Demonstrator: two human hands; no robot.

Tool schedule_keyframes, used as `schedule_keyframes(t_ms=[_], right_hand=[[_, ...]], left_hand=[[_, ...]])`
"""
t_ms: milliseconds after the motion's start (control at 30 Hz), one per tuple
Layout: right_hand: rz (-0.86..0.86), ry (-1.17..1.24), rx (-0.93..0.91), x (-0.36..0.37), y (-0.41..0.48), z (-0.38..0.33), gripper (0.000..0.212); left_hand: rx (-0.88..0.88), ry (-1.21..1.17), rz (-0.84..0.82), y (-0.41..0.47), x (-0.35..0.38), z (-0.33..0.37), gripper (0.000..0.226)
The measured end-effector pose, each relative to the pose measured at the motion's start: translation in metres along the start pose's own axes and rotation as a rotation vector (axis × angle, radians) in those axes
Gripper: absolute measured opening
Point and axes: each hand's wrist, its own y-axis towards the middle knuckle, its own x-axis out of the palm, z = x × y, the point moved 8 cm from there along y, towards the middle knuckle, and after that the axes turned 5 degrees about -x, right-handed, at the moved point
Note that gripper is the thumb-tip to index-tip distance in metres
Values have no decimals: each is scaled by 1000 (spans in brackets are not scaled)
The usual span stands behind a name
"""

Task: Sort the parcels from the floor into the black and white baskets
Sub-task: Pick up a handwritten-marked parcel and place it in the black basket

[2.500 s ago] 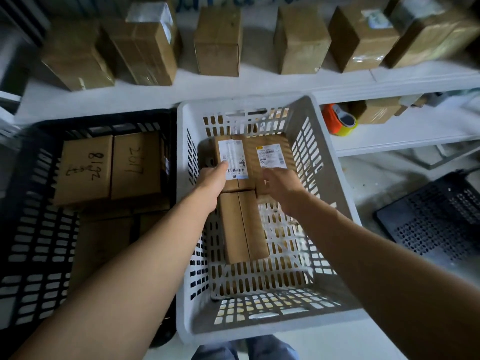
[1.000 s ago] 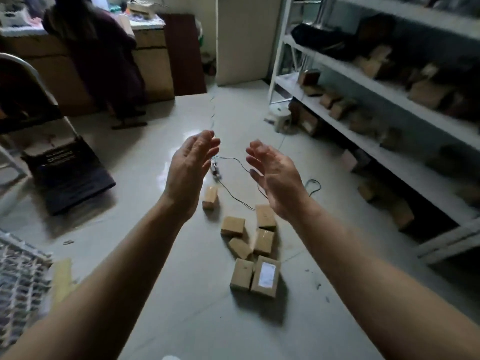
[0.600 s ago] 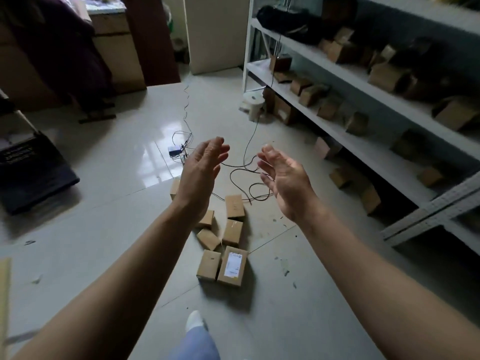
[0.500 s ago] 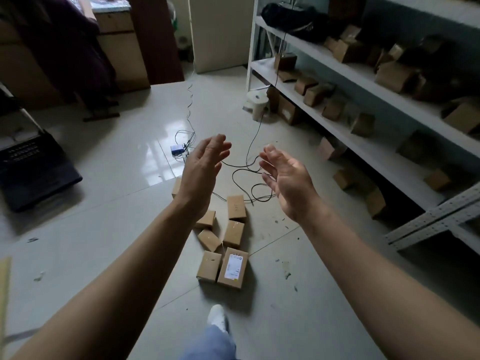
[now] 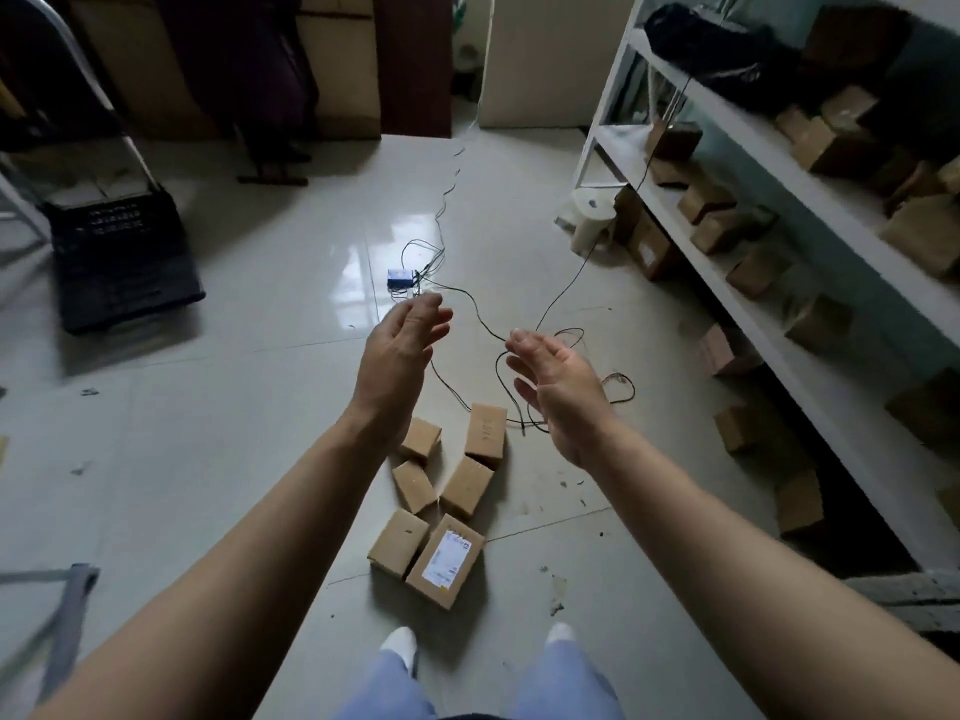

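On the pale glossy tiled floor (image 5: 234, 407), just ahead of two white-socked feet (image 5: 400, 648): small brown cardboard parcels (image 5: 466, 485), six in view, in a loose cluster, touching or nearly so. Nearest of them, a larger parcel with a white printed label (image 5: 445, 561), side by side against a plain brown parcel (image 5: 397, 543). Above the cluster, out in the air, the left hand (image 5: 400, 363) and the right hand (image 5: 558, 394): apart from each other, palms turned inward, fingers straight and relaxed, gripping nothing, touching no parcel. Far left, a black slatted plastic basket (image 5: 122, 257) on the floor, well apart from the parcels; no telling what lies in it. Beyond the hands, a thin black cable (image 5: 467, 314) looping across the tiles near a small blue-and-white box (image 5: 401, 275). Along the right, white metal shelving (image 5: 610, 90) loaded with more brown cardboard boxes (image 5: 919, 236), with further boxes on the floor beneath. By its near corner post, a white roll (image 5: 592, 220). Lower left, a blurred grey frame (image 5: 70, 605), too smeared to identify.
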Motion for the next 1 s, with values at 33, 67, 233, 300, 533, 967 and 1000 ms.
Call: schedule_keyframes(t_ms=[33, 67, 233, 300, 533, 967, 1000], right_hand=[[-50, -24, 4, 3, 11, 3, 7], [-96, -47, 12, 6, 21, 9, 8], [-332, -224, 89, 10, 62, 61, 32], [-426, -303, 115, 9, 77, 92, 35], [-564, -566, 248, -2, 125, 249, 43], [-595, -838, 429, -54, 186, 638, 49], [-599, -859, 434, -55, 191, 661, 51]], left_hand=[[2, -15, 44, 5, -3, -4, 29], [4, -35, 90, 9, -7, -10, 26], [-31, -148, 381, 11, -21, -71, 25], [-75, -188, 493, 14, -24, -112, 24], [-350, -236, 810, 19, -54, -306, 31], [-803, -143, 983, 35, -102, -713, 25], [-822, -120, 977, 39, -106, -737, 28]])
